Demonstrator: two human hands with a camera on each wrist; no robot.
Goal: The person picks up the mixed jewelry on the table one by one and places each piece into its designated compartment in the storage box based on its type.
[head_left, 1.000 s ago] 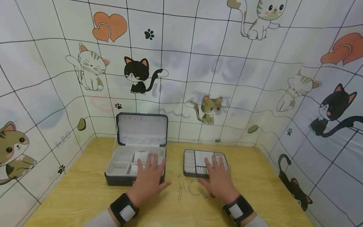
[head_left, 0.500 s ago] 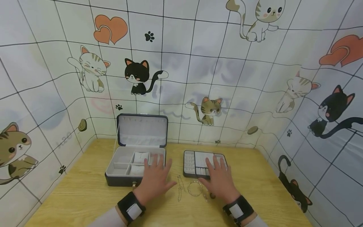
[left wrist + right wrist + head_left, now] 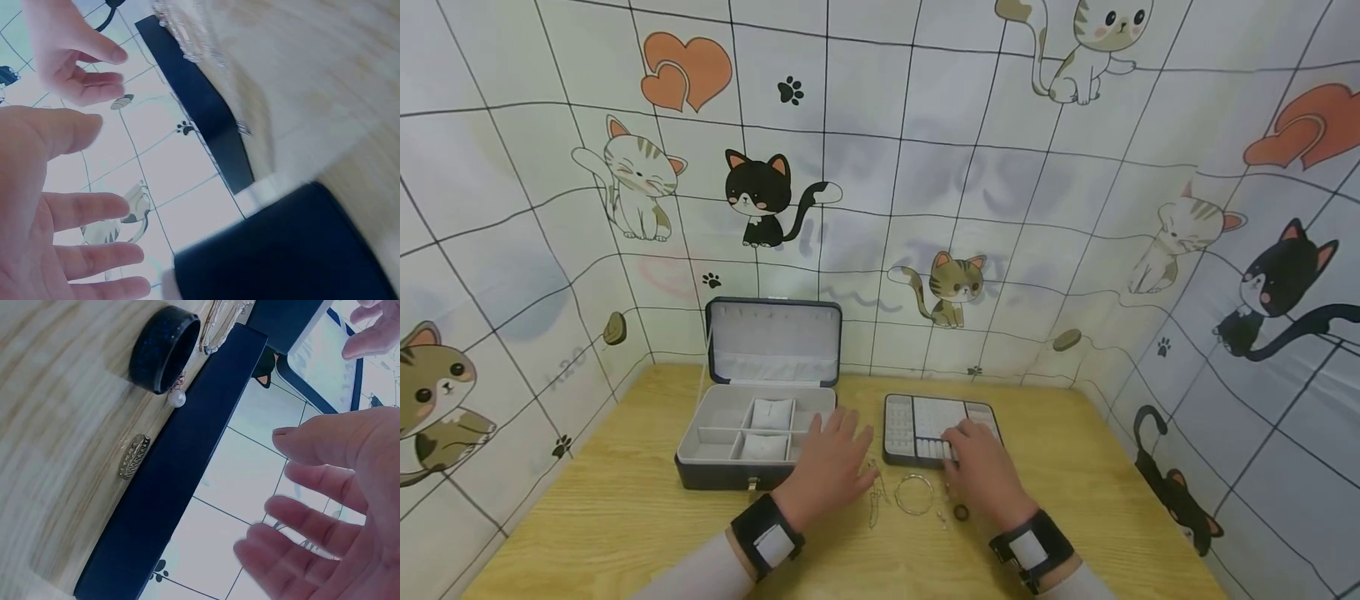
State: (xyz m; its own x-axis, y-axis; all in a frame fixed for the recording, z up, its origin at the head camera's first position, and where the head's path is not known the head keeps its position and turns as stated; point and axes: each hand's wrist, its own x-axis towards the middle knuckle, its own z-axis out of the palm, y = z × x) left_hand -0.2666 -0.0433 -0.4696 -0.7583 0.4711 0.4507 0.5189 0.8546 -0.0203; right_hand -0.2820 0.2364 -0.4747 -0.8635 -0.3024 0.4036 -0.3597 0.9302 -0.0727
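My left hand (image 3: 827,467), fingers spread, is over the front right corner of a dark jewelry box (image 3: 715,477) whose lid (image 3: 775,342) stands up. My right hand (image 3: 988,471) hovers over the front of a jewelry tray (image 3: 898,460), fingers bent a little; the right wrist view shows nothing in its grasp. Between the hands lie a thin chain (image 3: 873,504), a round bangle (image 3: 914,514) and a tiny earring (image 3: 942,520). Close up, a wide black ring (image 3: 147,353), a pearl earring (image 3: 177,398) and a patterned ring (image 3: 134,456) lie on the wood.
Pale cushions (image 3: 771,414) sit in two middle compartments of the box. The wooden table (image 3: 1075,500) backs onto a hanging cloth (image 3: 865,208) printed with cats, which also closes in both sides.
My left hand has moved right, off the box's compartments toward its corner. My right hand's fingers have drawn in from spread to bent, uncovering the black ring.
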